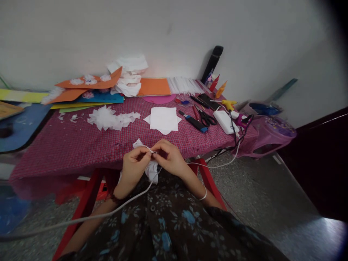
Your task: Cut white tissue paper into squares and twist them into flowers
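Observation:
Close to my body, at the table's front edge, a crumpled piece of white tissue paper (pixel 152 171) is pinched between both hands. My left hand (pixel 134 165) grips it with thumb and forefinger. My right hand (pixel 170 157) pinches the same paper, its fingertips almost touching the left ones. One end of the paper sticks up behind my left fingers and another part hangs below; the middle is hidden by my fingers. Just beyond my hands lies a stack of white paper squares (pixel 164 119). Left of it is a heap of cut white paper pieces (pixel 108 119).
To the right lie a box cutter (pixel 193 121), scissors (pixel 206 116), a white power bank (pixel 225 121) with cables and a yellow glue gun (pixel 229 105). White sticks (pixel 186 86) and coloured sheets (pixel 154 87) line the wall. A white cable (pixel 108 214) crosses my lap.

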Available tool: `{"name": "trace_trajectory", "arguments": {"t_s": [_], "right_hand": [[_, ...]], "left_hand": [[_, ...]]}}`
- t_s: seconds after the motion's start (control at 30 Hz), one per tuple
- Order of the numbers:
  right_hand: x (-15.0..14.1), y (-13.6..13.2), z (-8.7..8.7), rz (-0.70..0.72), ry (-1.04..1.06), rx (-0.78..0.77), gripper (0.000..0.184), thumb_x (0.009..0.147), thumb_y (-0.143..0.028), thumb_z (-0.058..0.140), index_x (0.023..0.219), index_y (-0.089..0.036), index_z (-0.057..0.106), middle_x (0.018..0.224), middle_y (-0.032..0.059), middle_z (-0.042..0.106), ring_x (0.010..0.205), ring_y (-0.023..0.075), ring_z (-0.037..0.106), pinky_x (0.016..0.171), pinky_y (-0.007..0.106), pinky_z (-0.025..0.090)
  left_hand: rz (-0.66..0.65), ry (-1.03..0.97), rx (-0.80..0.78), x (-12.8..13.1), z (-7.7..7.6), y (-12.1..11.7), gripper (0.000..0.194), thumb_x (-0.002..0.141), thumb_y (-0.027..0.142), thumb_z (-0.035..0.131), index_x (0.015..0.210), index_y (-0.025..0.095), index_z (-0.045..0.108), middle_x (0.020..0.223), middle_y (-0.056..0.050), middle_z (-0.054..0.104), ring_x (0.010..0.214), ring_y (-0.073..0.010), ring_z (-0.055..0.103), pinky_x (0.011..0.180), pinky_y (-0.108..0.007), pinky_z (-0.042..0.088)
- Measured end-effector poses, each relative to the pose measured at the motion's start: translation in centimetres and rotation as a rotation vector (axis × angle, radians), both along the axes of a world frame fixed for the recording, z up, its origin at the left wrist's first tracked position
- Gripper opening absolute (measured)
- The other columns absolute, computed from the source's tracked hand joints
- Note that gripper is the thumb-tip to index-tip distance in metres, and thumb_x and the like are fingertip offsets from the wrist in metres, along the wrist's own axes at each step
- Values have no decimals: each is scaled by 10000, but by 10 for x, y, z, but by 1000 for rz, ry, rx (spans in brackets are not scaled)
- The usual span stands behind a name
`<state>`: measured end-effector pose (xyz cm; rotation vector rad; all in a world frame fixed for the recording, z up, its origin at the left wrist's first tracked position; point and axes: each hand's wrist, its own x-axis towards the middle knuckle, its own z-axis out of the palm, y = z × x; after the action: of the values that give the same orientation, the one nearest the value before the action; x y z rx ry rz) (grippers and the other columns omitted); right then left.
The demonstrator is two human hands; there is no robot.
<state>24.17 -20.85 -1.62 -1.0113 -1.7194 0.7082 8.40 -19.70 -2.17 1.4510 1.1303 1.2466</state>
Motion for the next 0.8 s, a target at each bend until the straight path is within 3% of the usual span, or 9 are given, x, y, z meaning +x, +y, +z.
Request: {"name": "trace_trajectory", "arguments": {"t_s": [0.27,0.6,0.8], "right_hand": [[-3,4,-7,-45,92,-12,105,853,-152,607,761,-199,629,767,6,629,749,142,588,699,275,454],[-2,3,-6,-80,113,-89,110,855,-180,587,756,-194,635,748,3,631,721,140,590,682,278,436],[-5,3,-5,-62,124,-100,99,822,-188,602,726,-200,624,755,7,617,737,148,571,681,285,422]], "left_hand": [[7,73,27,3,7,-2,99,722,231,617,682,153,662,651,-10,662,609,-134,601,591,-227,472],[-68,-33,-4,3,6,-1,98,732,241,642,750,152,678,738,-28,695,685,-157,653,672,-261,531],[-17,74,12,4,9,1,116,716,243,619,637,157,622,621,1,614,588,-121,555,573,-227,449]]}}
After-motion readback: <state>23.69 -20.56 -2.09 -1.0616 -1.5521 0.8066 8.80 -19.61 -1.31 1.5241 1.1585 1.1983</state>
